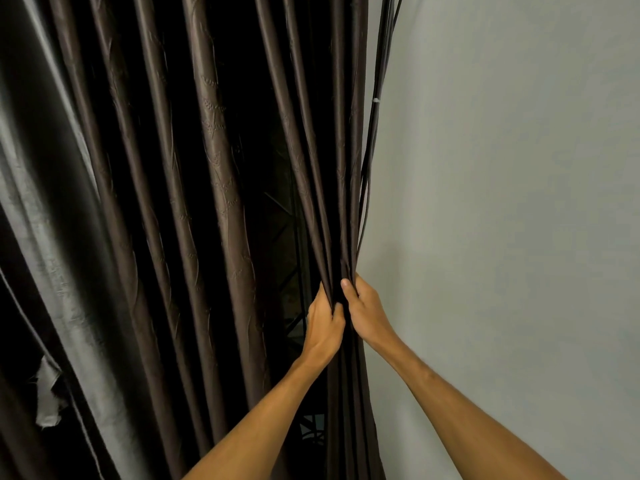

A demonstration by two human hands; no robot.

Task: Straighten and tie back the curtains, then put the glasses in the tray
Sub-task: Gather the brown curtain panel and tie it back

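Both hands, the left hand and the right hand, gripped the curtain folds at five o'clock, beside the wall. No tie was visible; the glasses and tray were out of view, so most work remained.

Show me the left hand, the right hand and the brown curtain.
left hand (325,329): head view, back of the hand.
right hand (369,315): head view, back of the hand.
brown curtain (214,140): head view, a lit fold.

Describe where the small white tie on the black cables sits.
In the head view, the white tie sits upper right of centre, on the black cables between the curtain and the grey wall.
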